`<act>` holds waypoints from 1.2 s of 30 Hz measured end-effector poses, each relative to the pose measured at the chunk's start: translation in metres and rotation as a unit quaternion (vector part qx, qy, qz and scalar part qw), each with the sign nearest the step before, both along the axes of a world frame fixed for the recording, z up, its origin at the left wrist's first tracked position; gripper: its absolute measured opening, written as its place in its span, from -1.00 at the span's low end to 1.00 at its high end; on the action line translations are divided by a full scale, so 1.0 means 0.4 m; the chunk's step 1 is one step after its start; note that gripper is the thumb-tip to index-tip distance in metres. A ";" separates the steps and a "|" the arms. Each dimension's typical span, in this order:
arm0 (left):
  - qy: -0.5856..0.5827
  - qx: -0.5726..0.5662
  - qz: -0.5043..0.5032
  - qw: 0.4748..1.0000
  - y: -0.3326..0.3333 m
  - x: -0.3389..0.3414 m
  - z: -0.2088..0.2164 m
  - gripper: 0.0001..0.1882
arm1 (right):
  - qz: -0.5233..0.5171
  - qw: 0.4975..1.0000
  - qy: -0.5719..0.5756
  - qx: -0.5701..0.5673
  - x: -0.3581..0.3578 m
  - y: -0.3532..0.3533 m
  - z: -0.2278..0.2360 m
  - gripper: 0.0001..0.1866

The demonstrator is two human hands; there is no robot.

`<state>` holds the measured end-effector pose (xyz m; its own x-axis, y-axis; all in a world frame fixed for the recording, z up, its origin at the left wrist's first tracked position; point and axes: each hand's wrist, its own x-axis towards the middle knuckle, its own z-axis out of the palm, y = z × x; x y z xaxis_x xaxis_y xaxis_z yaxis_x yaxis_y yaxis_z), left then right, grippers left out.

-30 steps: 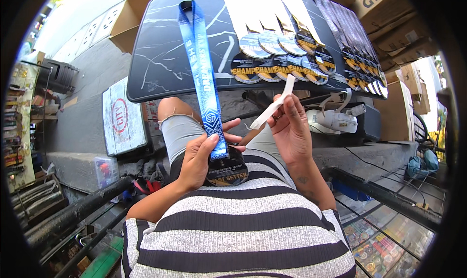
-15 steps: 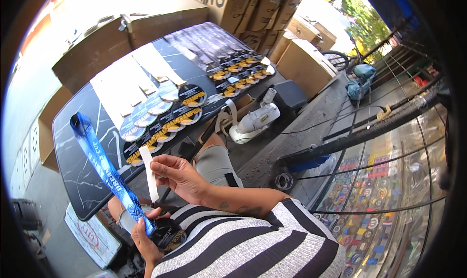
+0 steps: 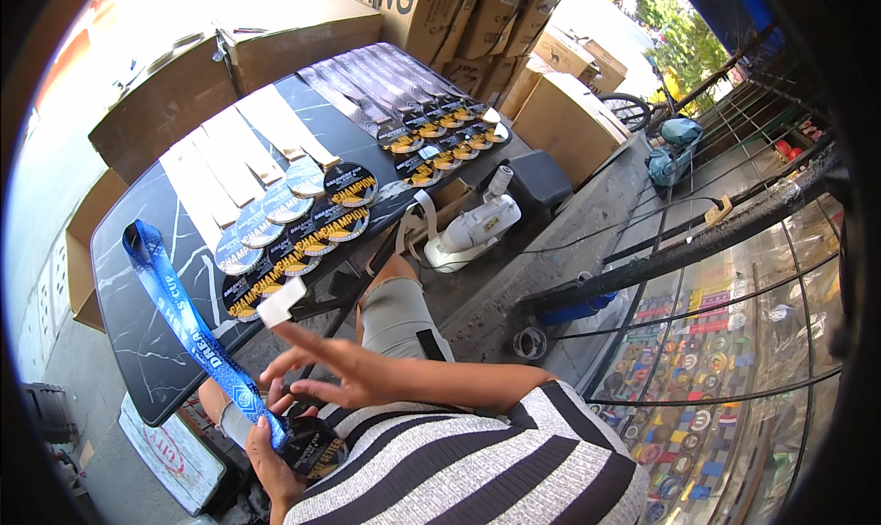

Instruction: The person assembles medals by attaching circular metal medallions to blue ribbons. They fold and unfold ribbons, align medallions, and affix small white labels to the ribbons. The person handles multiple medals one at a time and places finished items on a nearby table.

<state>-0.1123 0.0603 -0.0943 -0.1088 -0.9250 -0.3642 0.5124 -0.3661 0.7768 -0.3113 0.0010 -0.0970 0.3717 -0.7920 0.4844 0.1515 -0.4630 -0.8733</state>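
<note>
Blue-ribboned medal [image 3: 317, 450]: being held at seven o'clock, not yet lying among finished-looking rows.
Pinching its ribbon [image 3: 197, 328] with left hand [image 3: 273, 461] fingers; spreading right hand [image 3: 349, 374] fingers, carrying a white strip [image 3: 282, 302] on the index tip at eight o'clock; already displaying white-ribboned medals [image 3: 289, 206] at nine o'clock, grey-ribboned medals [image 3: 443, 118] near twelve, on the tabletop [image 3: 151, 369].

Medal ribbon [image 3: 195, 330] — blue, white-patterned

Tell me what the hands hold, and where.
Left hand: blue ribbon, by its end at the black medal. Right hand: white strip at one fingertip, grip unclear.
</note>
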 end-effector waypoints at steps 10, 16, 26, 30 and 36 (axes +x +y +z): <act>-0.003 -0.046 0.006 0.999 0.006 0.001 -0.013 -0.52 | 0.102 0.982 -0.018 0.159 0.029 0.035 -0.029 0.07; -0.047 -0.005 -0.004 0.999 0.000 -0.006 0.023 -0.49 | -0.094 0.988 0.118 0.039 -0.050 0.006 0.013 -0.38; -0.044 0.000 -0.079 0.996 -0.004 0.008 0.022 -0.49 | -0.001 0.965 -0.094 0.246 -0.090 -0.074 0.082 -0.89; -0.005 -0.014 -0.087 0.996 0.005 0.019 0.030 -0.52 | 0.149 0.916 -0.027 0.371 -0.057 -0.104 0.101 -0.88; 0.051 -0.034 -0.087 0.994 0.011 0.027 0.028 -0.55 | 0.315 0.833 0.061 0.450 0.024 -0.148 0.125 -0.80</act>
<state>-0.1014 0.0649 -0.0831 -0.3033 -0.9105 -0.2810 0.5227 -0.4056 0.7499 -0.3016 -0.0581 -0.0469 0.8535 -0.4435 -0.2734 0.0010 0.5262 -0.8503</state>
